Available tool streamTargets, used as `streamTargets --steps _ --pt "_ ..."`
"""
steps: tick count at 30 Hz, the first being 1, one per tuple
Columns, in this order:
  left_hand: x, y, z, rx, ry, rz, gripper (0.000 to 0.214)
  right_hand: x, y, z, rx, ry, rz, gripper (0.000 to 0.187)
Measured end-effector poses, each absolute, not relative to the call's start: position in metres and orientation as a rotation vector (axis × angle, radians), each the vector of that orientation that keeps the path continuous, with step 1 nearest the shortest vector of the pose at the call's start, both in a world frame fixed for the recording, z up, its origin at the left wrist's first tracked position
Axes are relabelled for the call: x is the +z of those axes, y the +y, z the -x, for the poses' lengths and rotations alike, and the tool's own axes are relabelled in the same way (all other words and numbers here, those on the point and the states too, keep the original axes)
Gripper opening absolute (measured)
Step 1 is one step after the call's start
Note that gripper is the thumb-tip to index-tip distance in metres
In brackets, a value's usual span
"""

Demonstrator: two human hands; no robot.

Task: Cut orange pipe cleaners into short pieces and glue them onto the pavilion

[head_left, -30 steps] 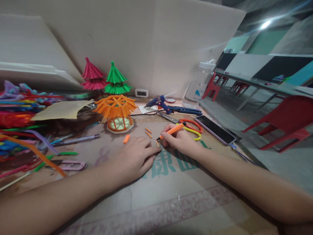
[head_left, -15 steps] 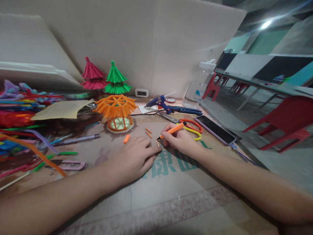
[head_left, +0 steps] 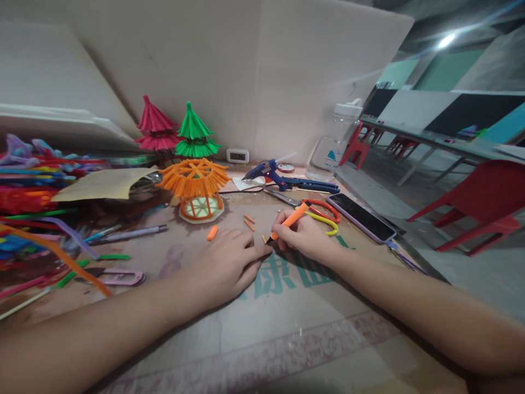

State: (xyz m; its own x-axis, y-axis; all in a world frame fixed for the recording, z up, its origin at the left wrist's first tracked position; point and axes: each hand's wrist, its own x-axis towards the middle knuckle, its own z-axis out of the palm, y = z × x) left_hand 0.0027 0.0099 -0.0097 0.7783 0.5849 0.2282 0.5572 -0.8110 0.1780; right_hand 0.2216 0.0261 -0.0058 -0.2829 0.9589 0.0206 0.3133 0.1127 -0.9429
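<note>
My right hand (head_left: 305, 236) grips an orange craft knife (head_left: 290, 220) like a pen, its tip down on the cardboard mat (head_left: 287, 323) beside a tiny orange strip (head_left: 264, 238). My left hand (head_left: 227, 262) lies flat on the mat, fingers together, fingertips pressed down right next to the knife tip. Short orange straw pieces (head_left: 249, 221) and a thicker orange piece (head_left: 212, 232) lie just beyond my hands. An orange straw pavilion model (head_left: 196, 186) stands behind them.
Pink (head_left: 155, 128) and green (head_left: 194, 134) paper pagodas stand by the wall. A blue glue gun (head_left: 270, 172), scissors (head_left: 315, 210), a phone (head_left: 360, 217) and a bottle (head_left: 334, 145) lie to the right. Coloured straws (head_left: 28, 186) pile at the left. Red chairs (head_left: 484, 210) stand beyond the table edge.
The knife in my right hand has tilted and its tip has slid a little down and right, toward my left fingertips. My left hand has stayed still.
</note>
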Motion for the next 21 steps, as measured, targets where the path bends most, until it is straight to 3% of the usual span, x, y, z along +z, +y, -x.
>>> streamTargets --steps 21 --pt "-0.0096 0.0098 -0.003 0.423 0.912 -2.898 0.035 -0.0104 0.028 -0.2214 1.141 -1.672 1.232 0.015"
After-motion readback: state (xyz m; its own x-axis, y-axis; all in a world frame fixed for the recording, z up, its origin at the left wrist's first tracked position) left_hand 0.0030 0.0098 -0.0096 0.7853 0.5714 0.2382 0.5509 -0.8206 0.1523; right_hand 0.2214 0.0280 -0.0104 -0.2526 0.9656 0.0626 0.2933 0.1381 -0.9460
